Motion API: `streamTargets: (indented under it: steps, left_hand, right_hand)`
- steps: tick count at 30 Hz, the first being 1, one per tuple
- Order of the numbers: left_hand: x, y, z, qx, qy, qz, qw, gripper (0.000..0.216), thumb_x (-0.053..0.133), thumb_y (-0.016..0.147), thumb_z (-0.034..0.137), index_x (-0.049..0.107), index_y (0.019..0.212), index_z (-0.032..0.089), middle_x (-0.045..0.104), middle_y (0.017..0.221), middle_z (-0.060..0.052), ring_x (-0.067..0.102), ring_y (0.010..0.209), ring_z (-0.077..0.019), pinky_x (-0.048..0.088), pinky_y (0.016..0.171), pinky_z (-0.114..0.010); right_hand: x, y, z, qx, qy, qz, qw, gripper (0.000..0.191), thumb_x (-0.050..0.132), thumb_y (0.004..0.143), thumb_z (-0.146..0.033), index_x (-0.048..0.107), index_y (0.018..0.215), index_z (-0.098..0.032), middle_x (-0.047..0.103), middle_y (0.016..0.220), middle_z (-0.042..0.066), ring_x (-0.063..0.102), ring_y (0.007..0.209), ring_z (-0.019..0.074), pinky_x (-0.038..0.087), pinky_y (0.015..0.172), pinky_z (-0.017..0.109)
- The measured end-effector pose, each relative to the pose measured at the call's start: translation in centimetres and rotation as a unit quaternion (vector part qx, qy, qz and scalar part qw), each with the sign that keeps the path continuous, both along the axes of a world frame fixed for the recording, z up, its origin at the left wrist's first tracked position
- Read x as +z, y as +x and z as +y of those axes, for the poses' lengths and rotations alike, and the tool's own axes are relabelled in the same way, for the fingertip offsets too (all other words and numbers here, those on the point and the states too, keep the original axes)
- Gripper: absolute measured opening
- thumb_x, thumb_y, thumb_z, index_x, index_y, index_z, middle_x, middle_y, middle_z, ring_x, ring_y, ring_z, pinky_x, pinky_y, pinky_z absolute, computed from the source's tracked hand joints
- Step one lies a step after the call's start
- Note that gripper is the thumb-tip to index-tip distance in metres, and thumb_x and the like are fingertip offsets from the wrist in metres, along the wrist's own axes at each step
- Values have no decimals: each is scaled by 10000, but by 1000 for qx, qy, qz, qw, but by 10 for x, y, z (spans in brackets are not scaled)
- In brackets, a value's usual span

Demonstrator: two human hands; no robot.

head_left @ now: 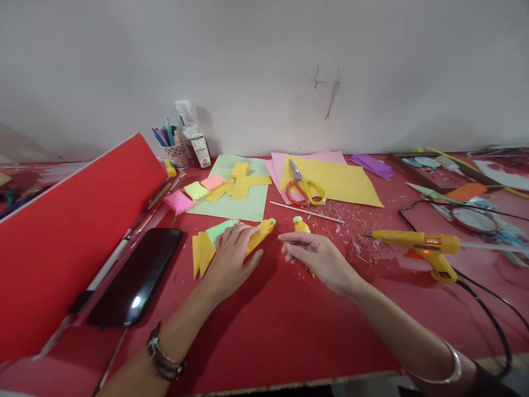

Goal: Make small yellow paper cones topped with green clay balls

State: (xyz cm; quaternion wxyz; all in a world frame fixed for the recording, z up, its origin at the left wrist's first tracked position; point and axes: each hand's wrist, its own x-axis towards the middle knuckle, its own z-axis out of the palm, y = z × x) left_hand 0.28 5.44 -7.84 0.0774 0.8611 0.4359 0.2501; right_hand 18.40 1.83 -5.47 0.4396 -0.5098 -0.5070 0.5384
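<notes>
My left hand (231,255) lies flat, fingers spread, on a yellow and green folded paper craft (204,248) whose rolled yellow end (264,227) pokes out past the fingertips. My right hand (316,255) rests on the red table (289,331) just to the right, fingers stretched toward the left, nearly touching the left hand. A small yellow piece with a green tip (301,225) sits just beyond its knuckles. A bit of yellow shows under the right palm; I cannot tell whether the hand grips it.
A yellow glue gun (425,245) with a black cord lies to the right. Scissors (303,187) rest on yellow and pink sheets. A thin wooden stick (306,212), a phone (134,275), a big red sheet (61,242), a pen cup (176,149) and a bottle (194,132) surround.
</notes>
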Motion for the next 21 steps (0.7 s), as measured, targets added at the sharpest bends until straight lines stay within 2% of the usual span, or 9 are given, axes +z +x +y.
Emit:
streamTargets:
  steps: [2, 4, 7, 12, 17, 19, 21]
  left_hand:
    - [5, 1, -3, -25, -5, -24, 999, 220, 410, 823, 256, 467, 1027, 197, 561, 997, -60, 458, 970, -222, 364, 808, -374]
    - [10, 4, -8, -76, -21, -41, 996, 168, 393, 837, 267, 501, 944, 195, 584, 916, -41, 489, 894, -199, 373, 784, -354]
    - [15, 7, -13, -132, -57, -62, 988, 167, 393, 836, 283, 518, 847, 173, 594, 820, -34, 512, 790, -180, 396, 725, -328]
    - [15, 9, -14, -100, -122, -133, 978, 193, 406, 823, 306, 528, 787, 161, 583, 709, -21, 528, 666, -148, 408, 623, -278]
    - [16, 12, -19, -100, -147, -166, 970, 241, 414, 809, 294, 527, 638, 167, 567, 584, 9, 496, 552, -118, 370, 546, -243]
    - [17, 14, -21, -105, -170, -184, 962, 245, 426, 797, 280, 525, 606, 164, 557, 560, 15, 486, 535, -110, 360, 531, -230]
    - [17, 16, -21, -104, -217, -219, 945, 223, 450, 780, 267, 539, 605, 161, 562, 562, 16, 495, 545, -106, 365, 537, -220]
  right_hand:
    - [1, -3, -2, -3, 13, -1, 1000, 176, 588, 676, -187, 574, 851, -175, 587, 635, -33, 557, 525, 73, 477, 539, 224]
    - [1, -7, -5, 3, 34, -11, 999, 125, 610, 656, -166, 554, 767, -177, 576, 614, -46, 558, 512, 67, 482, 545, 216]
    - [-2, -11, -8, 28, 68, -26, 997, 63, 595, 669, -145, 577, 720, -178, 606, 683, -23, 595, 620, 83, 497, 623, 221]
    - [-3, -12, -9, 26, 147, -74, 986, 153, 527, 731, -123, 627, 815, -202, 641, 849, 18, 609, 782, 109, 500, 693, 232]
    - [-1, -11, -12, 29, 277, -215, 936, 129, 533, 743, -115, 630, 783, -191, 603, 759, 19, 565, 653, 95, 481, 570, 198]
    - [-1, -11, -12, 33, 315, -235, 919, 119, 537, 741, -112, 623, 776, -187, 569, 733, 15, 531, 601, 85, 462, 521, 186]
    - [-1, -11, -13, 36, 343, -241, 907, 127, 523, 751, -102, 620, 776, -180, 552, 725, 15, 524, 611, 85, 462, 535, 184]
